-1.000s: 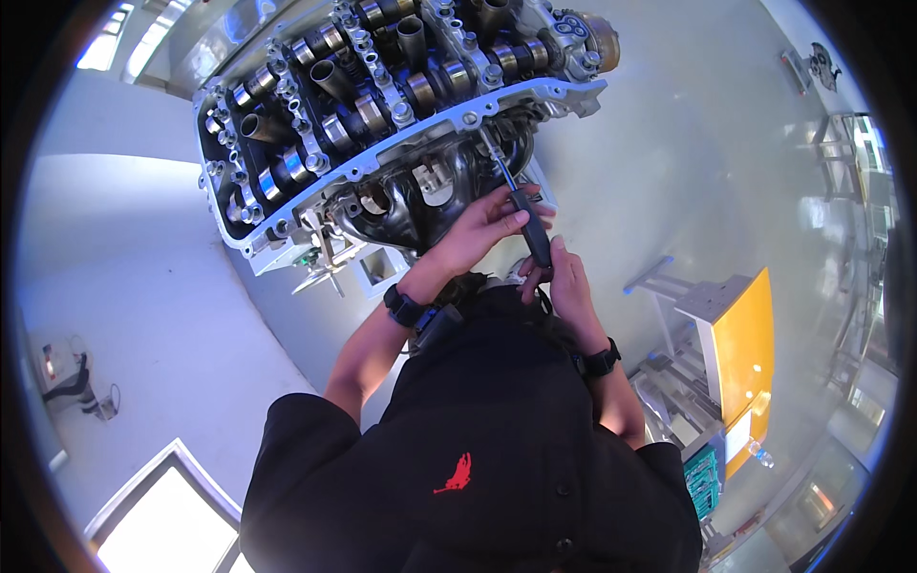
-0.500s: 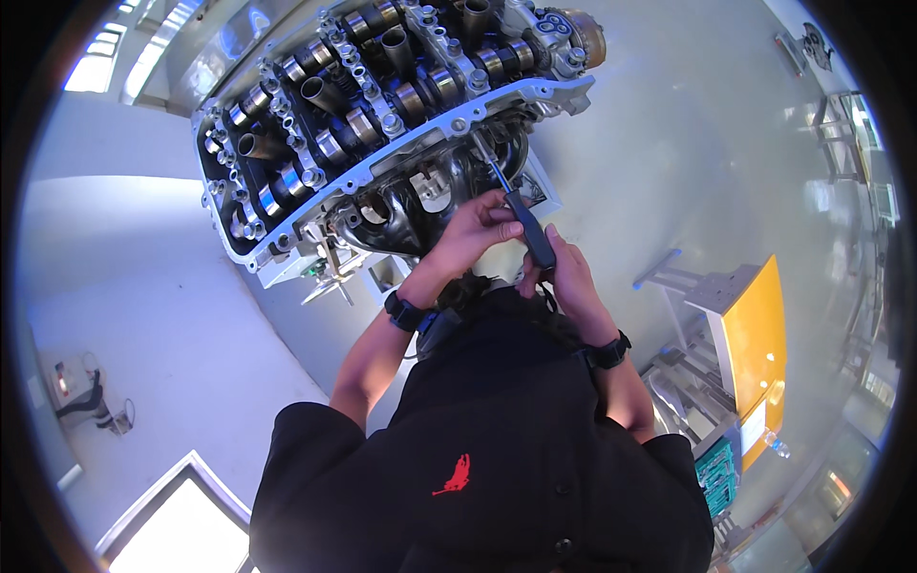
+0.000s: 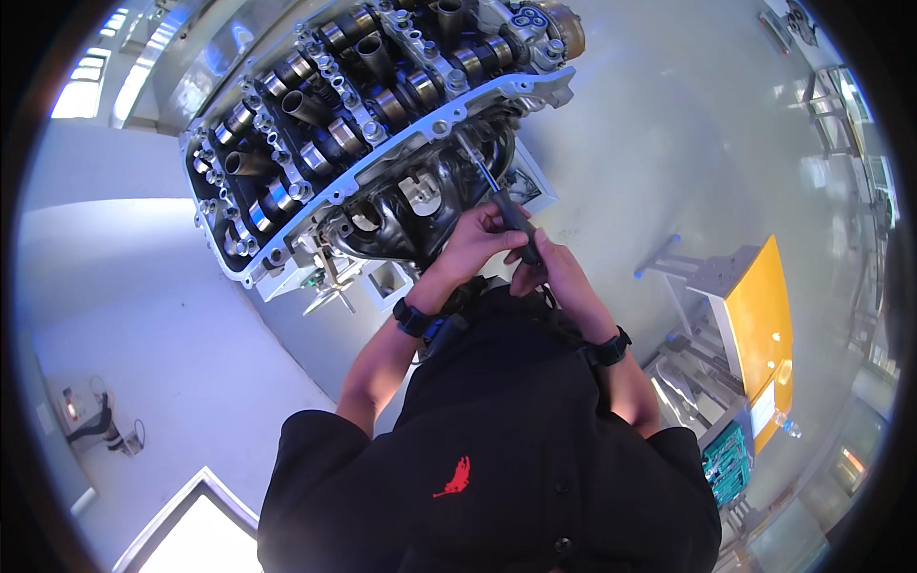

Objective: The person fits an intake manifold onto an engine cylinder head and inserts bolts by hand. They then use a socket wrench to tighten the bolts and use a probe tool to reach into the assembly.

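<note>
In front of me, my left hand (image 3: 478, 243) closes its fingers around the upper handle of a nut driver (image 3: 517, 222). My right hand (image 3: 560, 275) grips the handle's rear end, close to my body. The tool has a dark handle, a slim shaft and a thicker metal end that points up and left. That end reaches the lower rim of an engine cylinder head (image 3: 390, 145), beside the dark exhaust manifold (image 3: 457, 197). Whether it sits on a fastener there is too small to tell. Camshafts, caps and upright tubes show inside the uncovered head.
At the right stands a yellow-topped table (image 3: 761, 310) with grey legs. A teal tool tray (image 3: 728, 463) and a clear bottle (image 3: 787, 424) are near its lower end. A white-topped frame (image 3: 196, 520) is at lower left. A black cable-like object (image 3: 95, 420) lies at far left.
The engine sits slightly further left and up in view. Both hands remain on the nut driver; the right hand has shifted up along the handle, nearer the left.
</note>
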Motion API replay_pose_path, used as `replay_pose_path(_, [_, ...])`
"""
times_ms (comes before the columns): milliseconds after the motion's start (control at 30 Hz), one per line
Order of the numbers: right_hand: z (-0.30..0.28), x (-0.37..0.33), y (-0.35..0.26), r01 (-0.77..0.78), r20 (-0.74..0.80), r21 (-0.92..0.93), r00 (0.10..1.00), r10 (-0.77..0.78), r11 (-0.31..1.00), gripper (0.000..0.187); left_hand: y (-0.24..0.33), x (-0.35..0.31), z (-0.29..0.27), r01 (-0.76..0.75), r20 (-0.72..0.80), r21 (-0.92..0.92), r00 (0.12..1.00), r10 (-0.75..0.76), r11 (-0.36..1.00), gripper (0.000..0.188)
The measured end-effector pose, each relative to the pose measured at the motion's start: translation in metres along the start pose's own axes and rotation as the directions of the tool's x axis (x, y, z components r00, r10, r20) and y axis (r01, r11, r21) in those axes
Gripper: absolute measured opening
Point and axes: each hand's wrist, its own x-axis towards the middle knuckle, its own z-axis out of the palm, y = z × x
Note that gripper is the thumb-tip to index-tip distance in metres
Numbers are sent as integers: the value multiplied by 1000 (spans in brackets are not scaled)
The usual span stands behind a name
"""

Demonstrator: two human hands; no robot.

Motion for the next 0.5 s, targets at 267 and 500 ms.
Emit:
replay_pose_path(267, [-12,2,10,24,-14,194,1000,-21,981,50,0,6,12,-80,-123,-59,990,72,995,36])
replay_pose_path(500, [1,-8,5,130,-73,-169,987,-144,977,35,-6,5,-1,-41,-25,-27,999,40,999,37])
